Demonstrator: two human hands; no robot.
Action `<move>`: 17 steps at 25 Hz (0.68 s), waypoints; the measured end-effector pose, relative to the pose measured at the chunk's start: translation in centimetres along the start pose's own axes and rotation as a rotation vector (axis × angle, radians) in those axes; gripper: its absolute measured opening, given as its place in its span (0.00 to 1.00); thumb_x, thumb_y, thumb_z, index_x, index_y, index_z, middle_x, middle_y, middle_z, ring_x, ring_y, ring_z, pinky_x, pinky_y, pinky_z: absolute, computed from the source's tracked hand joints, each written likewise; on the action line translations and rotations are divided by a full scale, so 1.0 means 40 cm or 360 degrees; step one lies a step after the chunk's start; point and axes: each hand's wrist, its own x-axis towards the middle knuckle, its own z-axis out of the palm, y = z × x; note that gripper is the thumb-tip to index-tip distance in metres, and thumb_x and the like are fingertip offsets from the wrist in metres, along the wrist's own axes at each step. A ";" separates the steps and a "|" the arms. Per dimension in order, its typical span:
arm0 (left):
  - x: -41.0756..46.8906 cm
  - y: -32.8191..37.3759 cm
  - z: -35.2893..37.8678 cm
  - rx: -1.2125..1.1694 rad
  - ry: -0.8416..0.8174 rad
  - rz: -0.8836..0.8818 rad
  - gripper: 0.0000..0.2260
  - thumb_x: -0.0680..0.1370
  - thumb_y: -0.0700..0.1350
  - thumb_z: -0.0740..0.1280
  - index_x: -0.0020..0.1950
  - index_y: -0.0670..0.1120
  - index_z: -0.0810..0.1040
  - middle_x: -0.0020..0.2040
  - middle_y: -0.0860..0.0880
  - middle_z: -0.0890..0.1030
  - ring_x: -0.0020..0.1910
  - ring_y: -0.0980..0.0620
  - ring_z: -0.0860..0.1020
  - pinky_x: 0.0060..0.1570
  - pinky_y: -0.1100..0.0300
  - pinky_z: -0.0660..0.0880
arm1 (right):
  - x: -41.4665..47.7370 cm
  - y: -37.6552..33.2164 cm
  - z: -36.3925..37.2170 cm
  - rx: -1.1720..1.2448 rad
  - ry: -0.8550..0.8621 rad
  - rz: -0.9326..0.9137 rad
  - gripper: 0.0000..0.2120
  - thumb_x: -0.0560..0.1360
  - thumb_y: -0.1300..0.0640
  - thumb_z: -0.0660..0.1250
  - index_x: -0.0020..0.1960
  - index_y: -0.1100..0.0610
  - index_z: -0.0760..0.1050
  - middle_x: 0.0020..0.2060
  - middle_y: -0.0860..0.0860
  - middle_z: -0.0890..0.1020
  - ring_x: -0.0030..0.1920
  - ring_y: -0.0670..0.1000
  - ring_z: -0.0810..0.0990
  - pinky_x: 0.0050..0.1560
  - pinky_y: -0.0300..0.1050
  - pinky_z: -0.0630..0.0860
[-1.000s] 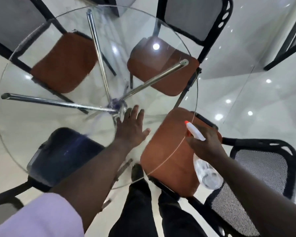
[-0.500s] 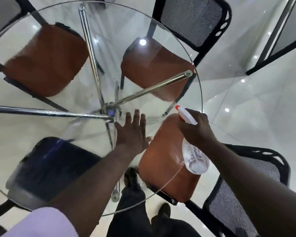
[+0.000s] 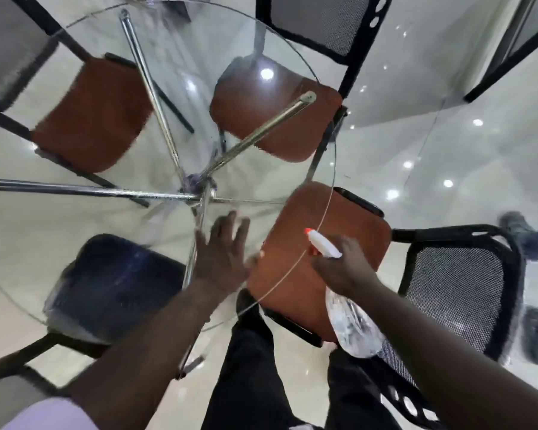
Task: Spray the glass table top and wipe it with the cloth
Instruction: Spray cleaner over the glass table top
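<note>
My right hand point(image 3: 342, 268) has drawn the spray bottle point(image 3: 348, 321) back to four o'clock, fingers wrapped round its neck. My left hand point(image 3: 222, 256) stays flat, fingers spread, on the glass tabletop point(image 3: 28, 231); no cloth visible, so spraying likely continues.

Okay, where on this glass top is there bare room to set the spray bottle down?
Nothing stands on the glass table top; bare from the left hand out to the far and left rims. Crowded only at the near right rim, where both hands and the spray bottle meet.

one glass table point(image 3: 332, 169), four chairs point(image 3: 277, 116), one spray bottle point(image 3: 351, 324), two hands point(image 3: 222, 259)
</note>
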 end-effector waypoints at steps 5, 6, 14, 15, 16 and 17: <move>-0.242 0.160 -0.008 -0.0019 -0.0265 -0.0166 0.36 0.80 0.68 0.57 0.80 0.45 0.68 0.82 0.41 0.66 0.76 0.40 0.72 0.68 0.41 0.75 | -0.051 0.072 -0.062 0.0011 -0.0096 -0.0233 0.01 0.73 0.64 0.70 0.44 0.61 0.80 0.33 0.57 0.81 0.33 0.52 0.77 0.34 0.52 0.76; -0.267 0.185 -0.032 -0.0117 -0.0171 -0.0178 0.34 0.80 0.66 0.58 0.77 0.44 0.72 0.78 0.41 0.71 0.73 0.40 0.76 0.67 0.42 0.77 | -0.060 0.070 -0.088 0.0018 -0.0107 -0.0303 0.02 0.74 0.64 0.70 0.43 0.58 0.79 0.32 0.52 0.79 0.32 0.50 0.76 0.34 0.48 0.74; -0.301 0.369 -0.239 -0.0513 0.0296 -0.0217 0.28 0.75 0.65 0.57 0.62 0.47 0.81 0.62 0.49 0.82 0.60 0.46 0.82 0.57 0.46 0.81 | -0.226 0.040 -0.358 0.0013 -0.0010 -0.0923 0.05 0.69 0.60 0.70 0.44 0.59 0.79 0.37 0.56 0.82 0.38 0.57 0.81 0.41 0.58 0.80; -0.291 0.384 -0.253 -0.0543 0.0280 -0.0196 0.29 0.75 0.66 0.56 0.63 0.47 0.81 0.62 0.49 0.82 0.61 0.46 0.82 0.58 0.46 0.80 | -0.251 0.042 -0.389 0.0081 -0.0006 -0.0969 0.06 0.69 0.60 0.69 0.45 0.59 0.80 0.38 0.56 0.83 0.39 0.58 0.83 0.42 0.58 0.80; -0.288 0.405 -0.273 -0.0563 0.0268 -0.0173 0.29 0.75 0.66 0.57 0.63 0.47 0.81 0.63 0.49 0.82 0.62 0.46 0.81 0.60 0.46 0.79 | -0.276 0.048 -0.421 0.0125 0.0002 -0.1036 0.06 0.69 0.61 0.70 0.46 0.59 0.80 0.39 0.56 0.84 0.40 0.59 0.84 0.43 0.58 0.81; -0.291 0.430 -0.294 -0.0585 0.0259 -0.0162 0.27 0.76 0.65 0.59 0.64 0.48 0.81 0.64 0.49 0.82 0.62 0.47 0.81 0.61 0.46 0.79 | -0.304 0.051 -0.452 0.0140 0.0018 -0.1110 0.07 0.69 0.63 0.70 0.47 0.59 0.81 0.40 0.57 0.84 0.41 0.60 0.84 0.44 0.59 0.82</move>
